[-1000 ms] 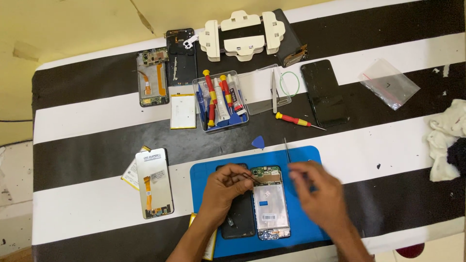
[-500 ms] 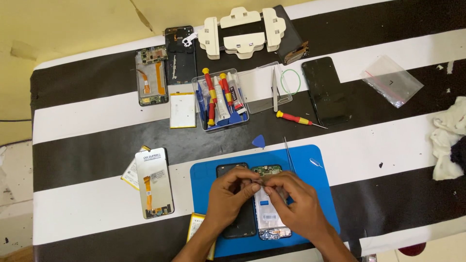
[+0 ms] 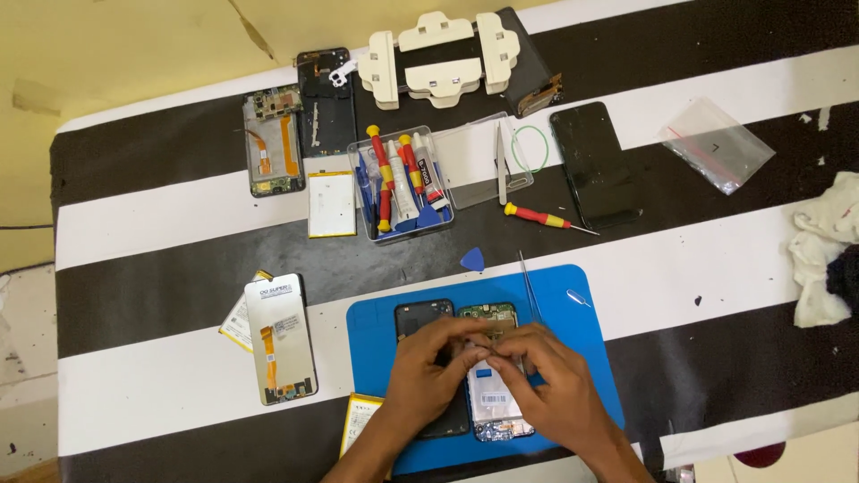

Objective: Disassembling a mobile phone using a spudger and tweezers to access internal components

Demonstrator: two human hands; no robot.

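Hands meet over the opened phone [image 3: 494, 394], which lies on the blue mat [image 3: 376, 335] near the table's front edge. I see my left hand [image 3: 428, 367] and right hand [image 3: 548, 386] with fingertips bunched together at the phone's upper part, pinching something too small for me to make out. A black back cover [image 3: 420, 315] lies just beside the phone on the mat, partly under my left hand. Beyond the mat, toward the table's middle, sit a blue pick [image 3: 472, 259], a clear tool tray [image 3: 398, 183] and a red-handled screwdriver [image 3: 537, 216]. A loose screen panel [image 3: 279, 338] rests left of the mat.
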